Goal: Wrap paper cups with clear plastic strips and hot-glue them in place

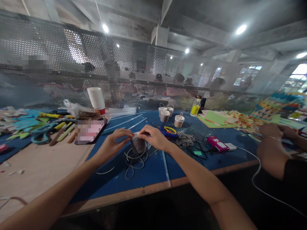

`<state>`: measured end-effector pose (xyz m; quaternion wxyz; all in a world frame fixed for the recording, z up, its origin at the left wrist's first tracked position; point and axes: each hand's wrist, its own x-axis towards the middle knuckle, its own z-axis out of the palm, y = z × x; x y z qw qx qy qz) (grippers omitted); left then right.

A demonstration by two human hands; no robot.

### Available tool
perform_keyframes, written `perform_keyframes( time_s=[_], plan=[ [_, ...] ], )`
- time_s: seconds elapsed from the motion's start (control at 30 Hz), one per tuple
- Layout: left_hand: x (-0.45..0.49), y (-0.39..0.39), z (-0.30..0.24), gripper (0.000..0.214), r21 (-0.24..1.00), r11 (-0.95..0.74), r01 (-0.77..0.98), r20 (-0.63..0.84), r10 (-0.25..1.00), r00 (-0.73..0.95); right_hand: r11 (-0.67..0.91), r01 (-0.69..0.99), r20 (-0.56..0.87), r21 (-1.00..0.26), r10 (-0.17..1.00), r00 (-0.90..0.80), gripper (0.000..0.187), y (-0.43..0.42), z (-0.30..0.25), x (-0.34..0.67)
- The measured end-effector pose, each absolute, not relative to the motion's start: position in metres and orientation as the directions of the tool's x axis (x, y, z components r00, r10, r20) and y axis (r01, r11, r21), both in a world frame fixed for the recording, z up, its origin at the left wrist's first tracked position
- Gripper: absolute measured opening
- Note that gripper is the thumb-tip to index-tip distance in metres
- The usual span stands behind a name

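A small paper cup wrapped in grey cord [138, 145] stands in front of me on the blue table top. At the left side of its rim, my left hand [117, 140] pinches with thumb and fingertips. My right hand [154, 136] is closed on the opposite side of the rim, its fingers bent over the edge. What lies between the right fingertips is partly hidden. Loose loops of grey cord [130, 169] spread on the table below the cup.
Behind are small handled cups [164, 115], blue-and-yellow pliers [169, 131], a cord bundle [185, 140] and a glue bottle [195, 107]. A phone [88, 131], scissors [42, 132] and stacked paper cups [96, 99] are left. At right, another person's hands [272, 131] work near a magenta box [217, 143].
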<state>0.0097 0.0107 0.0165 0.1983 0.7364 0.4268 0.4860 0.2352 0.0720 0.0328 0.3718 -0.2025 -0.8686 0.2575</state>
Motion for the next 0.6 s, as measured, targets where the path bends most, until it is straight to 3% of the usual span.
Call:
perform_keyframes(
  time_s=[0.2, 0.6],
  plan=[
    [0.013, 0.008, 0.020, 0.018, 0.597, -0.592, 0.542, 0.600, 0.777, 0.187, 0.804, 0.179, 0.544, -0.567, 0.528, -0.652, 0.010, 0.070, 0.034, 0.235],
    [0.019, 0.002, 0.034, 0.015, 0.615, -0.563, 0.552, 0.561, 0.804, 0.195, 0.819, 0.165, 0.508, -0.549, 0.484, -0.713, 0.003, 0.067, 0.040, 0.236]
  ],
)
